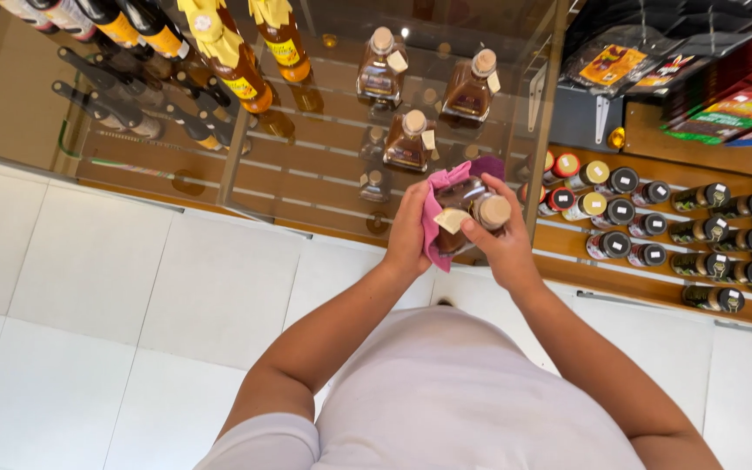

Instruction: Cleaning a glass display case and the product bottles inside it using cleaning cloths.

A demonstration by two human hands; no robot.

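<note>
Head view: right hand (505, 239) fingers clamp the upright brown bottle (467, 213); left hand (408, 233) presses a pink cloth (435, 209) against its side.

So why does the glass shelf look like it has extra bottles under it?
In the head view the glass shelf mirrors the bottles standing on it; bright daylight gives soft shadows on the white floor; the bottle in both hands stays sharp, edges bend slightly.

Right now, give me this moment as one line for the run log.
left hand: presses pink cloth on bottle | right hand: grip on brown bottle below its cork | place: over glass shelf of bottles
</note>
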